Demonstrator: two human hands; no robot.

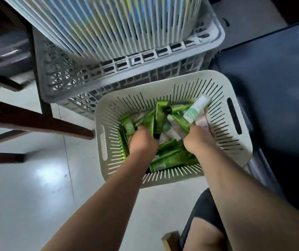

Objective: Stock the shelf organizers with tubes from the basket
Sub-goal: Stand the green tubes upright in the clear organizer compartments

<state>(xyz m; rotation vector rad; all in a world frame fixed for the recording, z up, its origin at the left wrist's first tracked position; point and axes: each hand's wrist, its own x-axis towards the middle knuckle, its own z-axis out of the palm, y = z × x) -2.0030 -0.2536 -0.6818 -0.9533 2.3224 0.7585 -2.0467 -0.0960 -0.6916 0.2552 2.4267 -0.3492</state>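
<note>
Green tubes (160,115) fan up out of the left hand (143,140), which is curled tight round a bunch of them. The right hand (197,138) beside it is closed on its own handful, with a white tube (197,110) poking out past the knuckles, fingers mostly hidden tbh. Both fists are down inside the cream basket (222,134) with loads more tubes lying under and around them, so I'd call it early days: pickup stage, no shelf organizer in shot, nothing visibly stocked.
</note>
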